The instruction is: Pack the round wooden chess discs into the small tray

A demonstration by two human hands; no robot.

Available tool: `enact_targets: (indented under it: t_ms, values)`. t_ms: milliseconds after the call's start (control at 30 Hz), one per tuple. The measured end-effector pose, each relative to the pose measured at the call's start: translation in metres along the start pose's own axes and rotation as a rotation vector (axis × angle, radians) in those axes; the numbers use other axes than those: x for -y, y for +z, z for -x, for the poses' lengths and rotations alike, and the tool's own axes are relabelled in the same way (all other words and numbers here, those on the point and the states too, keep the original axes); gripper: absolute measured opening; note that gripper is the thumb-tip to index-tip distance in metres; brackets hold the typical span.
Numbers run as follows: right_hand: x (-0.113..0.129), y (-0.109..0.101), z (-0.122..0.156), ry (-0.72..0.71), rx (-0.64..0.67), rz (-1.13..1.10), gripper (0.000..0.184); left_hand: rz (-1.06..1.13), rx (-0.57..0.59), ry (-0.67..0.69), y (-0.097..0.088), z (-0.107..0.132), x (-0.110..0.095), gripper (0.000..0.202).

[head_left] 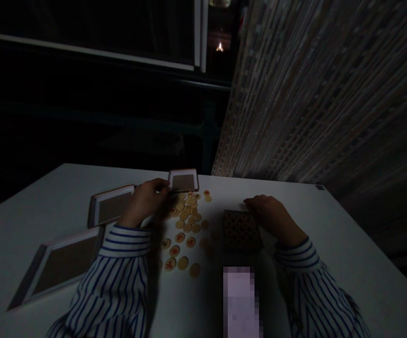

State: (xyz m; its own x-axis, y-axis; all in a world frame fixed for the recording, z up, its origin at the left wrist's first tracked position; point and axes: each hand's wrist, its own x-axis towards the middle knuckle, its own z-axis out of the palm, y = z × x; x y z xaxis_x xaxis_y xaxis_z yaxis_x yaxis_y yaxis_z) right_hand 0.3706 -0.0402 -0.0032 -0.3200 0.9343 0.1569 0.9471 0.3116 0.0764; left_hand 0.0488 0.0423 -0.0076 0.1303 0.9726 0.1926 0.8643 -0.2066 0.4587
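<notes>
Round pale Chinese chess pieces (191, 219), several with red or dark marks, lie scattered across the middle of the white table. My left hand (143, 202) is closed beyond their left side, its fingertips at the left edge of a small shallow tray (183, 181). Whether the fingers grip that edge or only lie beside it is hard to see. To the right, a dark square box (243, 230) holds rows of round pieces. My right hand (275, 217) is over its right side with curled fingers near the far edge; what they hold, if anything, is hidden.
Two more shallow trays lie at the left: one behind my left wrist (114, 206) and a larger one (66, 263) nearer. A pixelated upright rectangle (240, 303) covers the near middle. A string curtain (316, 84) hangs beyond the white table's (351, 263) far right edge. Lighting is dim.
</notes>
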Motion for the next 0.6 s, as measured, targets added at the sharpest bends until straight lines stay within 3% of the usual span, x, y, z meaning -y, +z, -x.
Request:
enact_targets:
  t_ms: [200,367,600]
  values:
    - [0.018,0.004,-0.025,-0.09,0.008,-0.109,0.027,-0.035,0.067,-0.044,-0.004,0.001,0.02,0.034]
    - [0.045,0.002,-0.068,-0.258,0.075,-0.138,0.028,-0.069,0.095,-0.076,-0.004,0.004,0.026,0.033]
    - [0.088,0.0,-0.128,-0.38,0.231,-0.061,0.029,-0.067,0.148,-0.053,0.006,0.005,0.034,0.028]
